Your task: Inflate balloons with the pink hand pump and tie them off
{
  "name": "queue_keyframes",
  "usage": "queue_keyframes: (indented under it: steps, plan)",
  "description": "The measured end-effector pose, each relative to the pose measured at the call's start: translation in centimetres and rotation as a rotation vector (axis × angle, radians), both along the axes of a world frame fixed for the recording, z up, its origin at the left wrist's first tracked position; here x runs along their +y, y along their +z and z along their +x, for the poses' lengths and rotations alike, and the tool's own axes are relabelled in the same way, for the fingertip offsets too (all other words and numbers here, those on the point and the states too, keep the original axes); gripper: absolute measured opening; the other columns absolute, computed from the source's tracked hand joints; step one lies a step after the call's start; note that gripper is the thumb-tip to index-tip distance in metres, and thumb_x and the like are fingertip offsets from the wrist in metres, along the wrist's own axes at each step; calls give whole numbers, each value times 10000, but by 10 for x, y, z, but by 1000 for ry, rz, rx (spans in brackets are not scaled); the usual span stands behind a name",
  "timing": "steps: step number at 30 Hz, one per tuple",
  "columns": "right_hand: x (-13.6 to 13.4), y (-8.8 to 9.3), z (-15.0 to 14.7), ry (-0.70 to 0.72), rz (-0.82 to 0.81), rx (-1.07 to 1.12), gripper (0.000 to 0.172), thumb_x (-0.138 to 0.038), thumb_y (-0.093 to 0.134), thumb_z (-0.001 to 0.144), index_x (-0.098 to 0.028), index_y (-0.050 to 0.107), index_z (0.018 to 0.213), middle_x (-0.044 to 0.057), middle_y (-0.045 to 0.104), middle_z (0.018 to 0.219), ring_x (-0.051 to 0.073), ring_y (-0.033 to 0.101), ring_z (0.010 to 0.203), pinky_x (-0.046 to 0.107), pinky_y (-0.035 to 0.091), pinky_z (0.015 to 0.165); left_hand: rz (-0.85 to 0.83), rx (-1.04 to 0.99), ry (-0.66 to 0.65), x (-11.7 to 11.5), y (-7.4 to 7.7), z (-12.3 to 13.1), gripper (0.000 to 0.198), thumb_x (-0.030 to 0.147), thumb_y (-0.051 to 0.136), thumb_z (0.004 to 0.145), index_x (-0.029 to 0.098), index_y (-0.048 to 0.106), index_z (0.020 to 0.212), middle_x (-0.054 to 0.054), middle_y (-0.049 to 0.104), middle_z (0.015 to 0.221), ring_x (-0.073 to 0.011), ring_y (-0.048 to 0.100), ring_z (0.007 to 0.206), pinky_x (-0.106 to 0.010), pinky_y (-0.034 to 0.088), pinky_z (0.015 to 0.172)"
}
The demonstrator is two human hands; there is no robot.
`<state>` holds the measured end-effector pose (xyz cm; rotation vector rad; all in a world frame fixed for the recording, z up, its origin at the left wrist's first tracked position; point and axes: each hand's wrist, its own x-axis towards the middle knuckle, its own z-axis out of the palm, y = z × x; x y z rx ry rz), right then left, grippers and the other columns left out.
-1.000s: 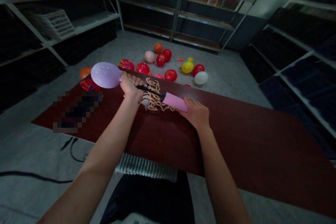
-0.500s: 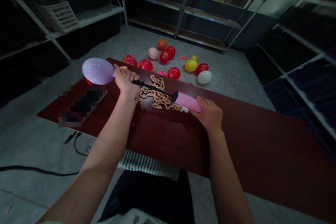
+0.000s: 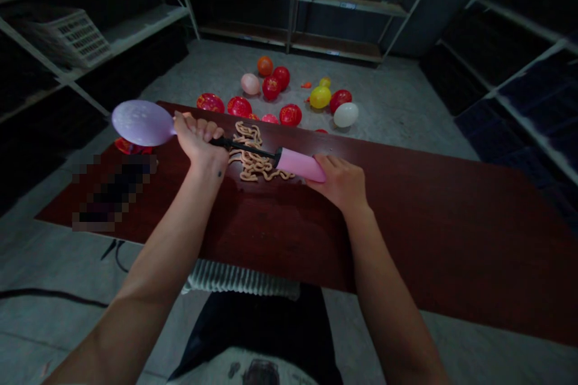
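A pink hand pump (image 3: 298, 164) with a black rod and nozzle end spans the space between my hands above the table. My right hand (image 3: 341, 181) is wrapped round the far right end of its pink barrel. At the black end, my left hand (image 3: 197, 139) is closed round the nozzle and the neck of a purple balloon (image 3: 142, 123), which is inflated and points left. Below the pump, several tan, curly long balloons (image 3: 257, 162) lie in a tangle on the dark red table (image 3: 280, 228).
Several balloons, such as a yellow one (image 3: 320, 97) and a white one (image 3: 346, 115), lie on the floor beyond the table. Metal shelves (image 3: 343, 1) line the back and sides. A pixelated object (image 3: 115, 192) rests at the table's left end. A black cable (image 3: 54, 293) crosses the floor.
The view has shifted, so the table, balloons and hands appear further left. The pump's black rod shows slightly shorter between my hands. Both hands keep their hold.
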<state>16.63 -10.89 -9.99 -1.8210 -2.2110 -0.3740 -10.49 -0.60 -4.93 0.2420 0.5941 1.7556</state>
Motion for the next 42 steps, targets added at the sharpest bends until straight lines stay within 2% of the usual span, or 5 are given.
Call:
queue_keyframes:
  steps: [3,8,12,28,42]
  plan:
    - [-2,3,-12,21,-34,21,456,-458,669,857,-203,649,1235,89,758,1049,246,686,887,314,373,651,5,-20,109,-8,-1,24,519,314,386,1097,197,193,630,70,173,460,-88,159,363,-259,149,406]
    - [-4,2,-31,48,-86,90,446,-464,632,868,-186,641,1217,103,763,1070,243,692,865,313,376,651,10,58,3,-22,-4,56,571,352,460,1082,198,197,599,67,192,458,-82,189,358,-251,184,407]
    - [-3,-3,-35,38,-79,123,468,-484,626,870,-199,632,1241,95,765,1076,237,697,862,313,379,647,-33,43,-19,-25,0,61,569,320,391,1107,195,203,586,69,171,445,-78,162,355,-237,172,402]
    - [12,-13,-29,33,56,46,478,-495,608,919,-225,645,1312,87,763,1087,227,683,908,307,410,708,-187,-96,100,4,6,24,555,324,390,1120,192,218,610,74,202,425,-62,187,324,-219,168,383]
    - [10,-8,5,-2,192,-17,451,-411,663,905,-225,622,1313,85,732,1182,235,654,996,313,472,799,-57,-114,183,10,13,-29,507,308,305,1122,196,160,649,72,196,453,-67,177,352,-236,150,431]
